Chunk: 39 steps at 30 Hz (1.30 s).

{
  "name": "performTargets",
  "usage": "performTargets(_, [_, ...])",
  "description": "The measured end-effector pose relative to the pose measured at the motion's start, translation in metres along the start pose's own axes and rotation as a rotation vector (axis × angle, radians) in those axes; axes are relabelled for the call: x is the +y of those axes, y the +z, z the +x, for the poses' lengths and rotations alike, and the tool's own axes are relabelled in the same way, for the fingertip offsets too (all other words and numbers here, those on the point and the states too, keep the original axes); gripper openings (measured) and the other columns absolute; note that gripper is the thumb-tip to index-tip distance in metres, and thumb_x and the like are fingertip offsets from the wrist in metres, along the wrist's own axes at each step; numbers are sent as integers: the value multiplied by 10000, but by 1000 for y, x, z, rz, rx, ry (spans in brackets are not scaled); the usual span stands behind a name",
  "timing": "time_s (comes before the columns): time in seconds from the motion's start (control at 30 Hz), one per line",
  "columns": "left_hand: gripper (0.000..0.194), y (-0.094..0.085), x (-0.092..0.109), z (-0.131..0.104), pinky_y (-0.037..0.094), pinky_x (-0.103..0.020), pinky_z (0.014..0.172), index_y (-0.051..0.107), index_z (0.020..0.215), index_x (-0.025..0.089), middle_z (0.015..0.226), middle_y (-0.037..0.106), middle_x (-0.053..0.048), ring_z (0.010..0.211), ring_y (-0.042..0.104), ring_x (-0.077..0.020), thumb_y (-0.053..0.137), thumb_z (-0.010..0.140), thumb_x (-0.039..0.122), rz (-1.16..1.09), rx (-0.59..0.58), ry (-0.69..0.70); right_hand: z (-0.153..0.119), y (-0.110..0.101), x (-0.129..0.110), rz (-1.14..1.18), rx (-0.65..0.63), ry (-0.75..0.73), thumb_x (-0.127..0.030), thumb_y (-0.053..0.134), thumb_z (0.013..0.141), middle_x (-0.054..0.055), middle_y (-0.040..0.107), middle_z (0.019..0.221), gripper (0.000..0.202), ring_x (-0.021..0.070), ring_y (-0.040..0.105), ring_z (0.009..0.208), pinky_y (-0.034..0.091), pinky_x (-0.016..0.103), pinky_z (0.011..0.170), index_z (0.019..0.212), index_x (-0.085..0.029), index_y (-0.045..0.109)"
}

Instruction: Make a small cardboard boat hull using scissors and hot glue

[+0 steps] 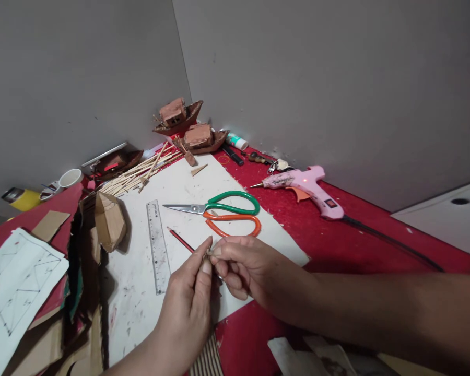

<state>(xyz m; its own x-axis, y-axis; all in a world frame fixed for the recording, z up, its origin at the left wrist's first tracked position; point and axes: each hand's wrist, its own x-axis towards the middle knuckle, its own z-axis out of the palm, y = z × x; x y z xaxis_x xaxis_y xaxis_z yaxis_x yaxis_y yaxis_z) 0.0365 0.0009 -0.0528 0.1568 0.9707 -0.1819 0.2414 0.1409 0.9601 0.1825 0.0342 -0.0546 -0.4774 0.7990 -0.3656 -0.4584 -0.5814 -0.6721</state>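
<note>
Fingers (207, 265) of both my hands pinch one small wood scrap (210, 252) together, left hand (190, 297) below, right hand (243, 269) beside. Scrap sits above white sheet (141, 292), near pencil (180, 240), scissors (223, 211) farther.

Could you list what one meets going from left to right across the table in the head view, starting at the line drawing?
Paper with line drawing → folded cardboard piece → clear ruler → left hand → right hand, pinching a small piece together → pink glue gun.
</note>
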Motion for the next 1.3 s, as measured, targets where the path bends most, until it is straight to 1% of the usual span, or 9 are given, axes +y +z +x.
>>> performTargets(0.23, [318, 0, 11, 5, 484, -283, 732, 632, 1024, 180, 924, 679, -73, 828, 610, -177, 394, 985, 387, -113, -170, -4, 2, -4, -1, -109, -43, -44, -277, 580, 760, -18, 541, 501, 219, 63, 444, 384, 346, 189, 393, 583, -156, 537])
performTargets(0.4, [254, -1, 14, 7, 523, -255, 665, 615, 1009, 187, 911, 630, -46, 755, 573, -138, 481, 949, 394, -225, -100, -64, 4, -5, -14, -197, 34, -231, -257, 568, 795, -44, 533, 487, 188, 55, 440, 382, 348, 175, 383, 633, -174, 525])
performTargets(0.47, [277, -2, 15, 7, 537, -256, 647, 614, 1045, 182, 911, 633, -51, 732, 577, -133, 513, 931, 412, -287, -90, -105, 3, -4, -18, -268, 75, -282, -237, 603, 765, -60, 521, 500, 96, 62, 462, 403, 366, 176, 394, 716, -181, 541])
performTargets(0.53, [293, -3, 17, 8, 546, -260, 646, 619, 1045, 168, 885, 645, -55, 705, 589, -128, 539, 915, 419, -337, -95, -144, 1, -2, -20, -337, 98, -336, -223, 641, 734, -59, 537, 579, 132, 80, 512, 452, 415, 197, 426, 827, -191, 553])
performTargets(0.6, [278, -5, 18, 9, 544, -252, 634, 627, 997, 157, 810, 648, -44, 662, 600, -120, 562, 904, 410, -374, -95, -184, 0, -2, -19, -461, 85, -423, -226, 654, 742, -36, 558, 663, 154, 102, 561, 523, 461, 227, 477, 866, -198, 566])
performTargets(0.7, [251, -7, 18, 11, 529, -229, 596, 627, 929, 155, 705, 631, -19, 610, 602, -112, 585, 893, 399, -393, -99, -229, 1, -5, -17, -764, 40, -638, -211, 626, 800, -1, 585, 699, 38, 126, 578, 608, 469, 248, 538, 787, -196, 595])
performTargets(0.83, [255, -8, 18, 11, 517, -206, 578, 633, 922, 158, 716, 632, -18, 638, 612, -114, 597, 884, 408, -399, -121, -235, 7, -13, -16, -1010, -19, -862, -143, 594, 821, 16, 594, 712, 63, 133, 554, 641, 453, 254, 561, 790, -185, 630])
performTargets(1.1, [299, -6, 19, 9, 535, -217, 595, 633, 860, 148, 705, 622, -15, 603, 591, -98, 541, 913, 428, -344, -190, -214, 13, -17, -15, -1106, -15, -934, -153, 576, 838, -9, 547, 641, 115, 119, 513, 576, 415, 242, 521, 736, -197, 603])
performTargets(1.3, [290, -6, 18, 8, 545, -241, 628, 624, 876, 157, 690, 618, -8, 614, 586, -105, 513, 929, 420, -328, -215, -221, 12, -16, -18, -1179, -38, -931, -140, 547, 861, -31, 518, 575, 153, 129, 498, 585, 404, 254, 567, 724, -209, 542])
